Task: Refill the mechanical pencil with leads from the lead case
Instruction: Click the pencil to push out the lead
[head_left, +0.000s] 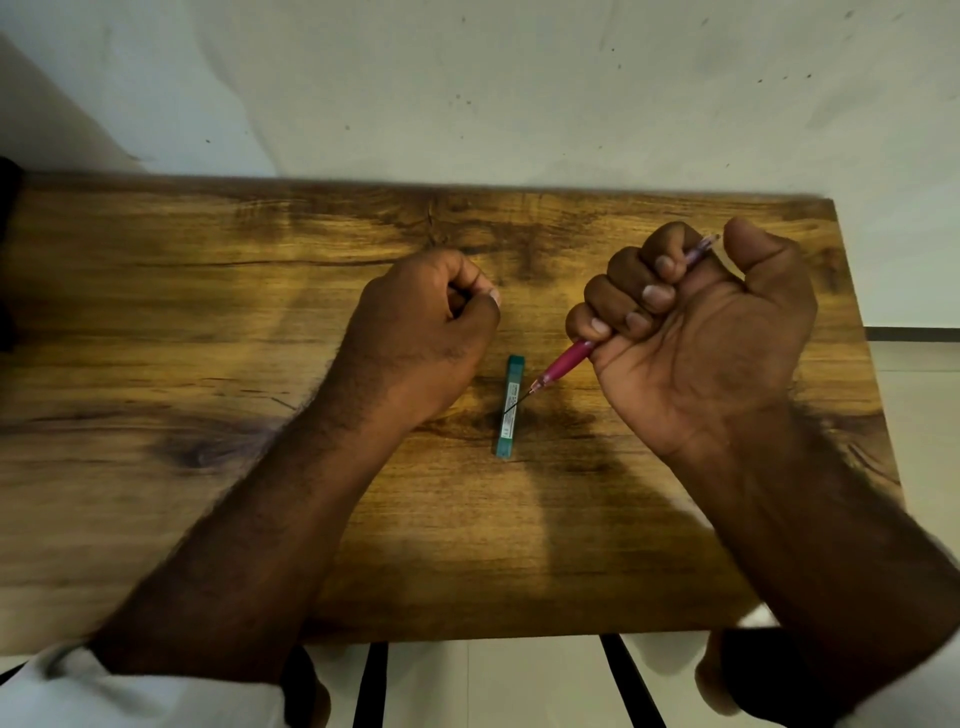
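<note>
The right hand (696, 332) is fisted round the pink mechanical pencil (569, 361) with a brittle lead (517, 407) jutting over the light teal lead case (505, 441) on the tabletop (208, 312) — best gripped by the barrel — while the left hand (431, 322) is curled, contents unclear.

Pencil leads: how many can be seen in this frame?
1. A thin black lead protrudes from the pink mechanical pencil gripped in the right hand, crossing the teal rectangular lead case. More may be hidden inside the case or the curled left hand.
</note>
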